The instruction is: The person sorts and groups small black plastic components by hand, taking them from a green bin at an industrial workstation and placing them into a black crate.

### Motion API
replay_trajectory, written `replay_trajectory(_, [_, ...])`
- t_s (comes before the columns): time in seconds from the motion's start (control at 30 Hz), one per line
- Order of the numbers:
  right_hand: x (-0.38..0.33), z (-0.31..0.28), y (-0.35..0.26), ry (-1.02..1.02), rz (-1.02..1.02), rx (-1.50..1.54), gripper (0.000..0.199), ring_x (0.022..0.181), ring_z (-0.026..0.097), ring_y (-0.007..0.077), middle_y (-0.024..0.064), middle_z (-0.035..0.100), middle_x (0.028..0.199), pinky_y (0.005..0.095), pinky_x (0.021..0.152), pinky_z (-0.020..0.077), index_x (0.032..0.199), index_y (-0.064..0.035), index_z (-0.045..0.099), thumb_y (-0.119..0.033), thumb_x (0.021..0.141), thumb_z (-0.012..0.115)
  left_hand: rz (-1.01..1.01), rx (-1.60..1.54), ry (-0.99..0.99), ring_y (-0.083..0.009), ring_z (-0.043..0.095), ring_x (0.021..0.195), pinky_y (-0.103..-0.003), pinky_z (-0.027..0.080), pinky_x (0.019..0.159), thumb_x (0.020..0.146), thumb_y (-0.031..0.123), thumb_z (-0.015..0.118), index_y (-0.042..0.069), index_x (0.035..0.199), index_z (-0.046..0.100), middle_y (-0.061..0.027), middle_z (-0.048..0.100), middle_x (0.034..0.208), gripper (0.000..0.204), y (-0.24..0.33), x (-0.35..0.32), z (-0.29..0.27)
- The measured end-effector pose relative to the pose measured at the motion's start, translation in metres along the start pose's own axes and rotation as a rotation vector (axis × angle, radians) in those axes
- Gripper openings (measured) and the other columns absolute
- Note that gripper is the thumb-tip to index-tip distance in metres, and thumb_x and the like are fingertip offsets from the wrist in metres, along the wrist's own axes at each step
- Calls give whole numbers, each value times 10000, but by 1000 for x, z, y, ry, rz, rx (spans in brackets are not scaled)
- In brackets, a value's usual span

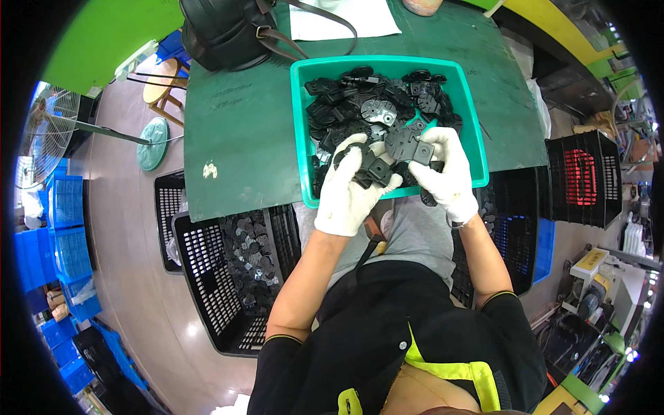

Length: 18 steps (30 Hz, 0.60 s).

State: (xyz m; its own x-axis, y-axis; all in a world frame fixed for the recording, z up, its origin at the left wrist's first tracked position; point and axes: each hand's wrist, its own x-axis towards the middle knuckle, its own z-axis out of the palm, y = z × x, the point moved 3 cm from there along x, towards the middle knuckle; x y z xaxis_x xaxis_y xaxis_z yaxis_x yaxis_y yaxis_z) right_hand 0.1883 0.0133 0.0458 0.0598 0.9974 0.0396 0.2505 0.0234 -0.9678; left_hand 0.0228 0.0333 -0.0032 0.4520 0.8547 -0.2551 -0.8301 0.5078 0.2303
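Observation:
A green plastic bin [299, 131] on the table holds a heap of black moulded plastic parts [337, 111]. Over its near side, my left hand [348, 194], in a white glove, is closed around a black plastic part [375, 171] with a square block and a small hole. My right hand [446, 173], gloved too, pinches another black plastic part [409, 145], with a rounded plate and a square end, between thumb and fingers. The two held parts are close together; whether they touch I cannot tell.
The green table [238, 138] carries a black bag [225, 34] and a white sheet [339, 19] at the back. A black crate [200, 252] with similar parts stands below left, and another black crate [584, 180] at right. A fan [52, 135] and stool [160, 81] are at left.

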Motion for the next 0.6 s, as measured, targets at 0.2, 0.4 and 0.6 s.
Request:
replay_trajectory(0.2, [-2, 20, 10, -15, 61, 126, 419, 935, 604, 154, 96, 591, 1047, 293, 819, 492, 1109, -30, 488, -90, 767, 721, 39, 33, -19, -309, 584, 1031, -500, 551, 788, 887, 138, 613, 82, 1206, 490, -167, 560, 1131, 346, -3, 0, 0])
replay_trajectory(0.4, [-3, 27, -7, -31, -129, -110, 428, 936, 614, 149, 91, 610, 1029, 281, 785, 505, 1100, -20, 513, -89, 742, 739, 77, 131, 64, -291, 594, 997, -454, 550, 781, 805, 12, 630, 34, 1170, 500, -154, 568, 1078, 387, 0, -5, 5])
replay_trajectory(0.6, [8, -5, 4, -122, 191, 84, 239, 821, 556, 99, 26, 592, 877, 249, 692, 466, 1079, -27, 542, -200, 916, 564, 55, 137, 109, -290, 599, 964, -429, 549, 728, 772, 8, 649, 18, 1144, 504, -151, 565, 1056, 400, 2, -6, 4])
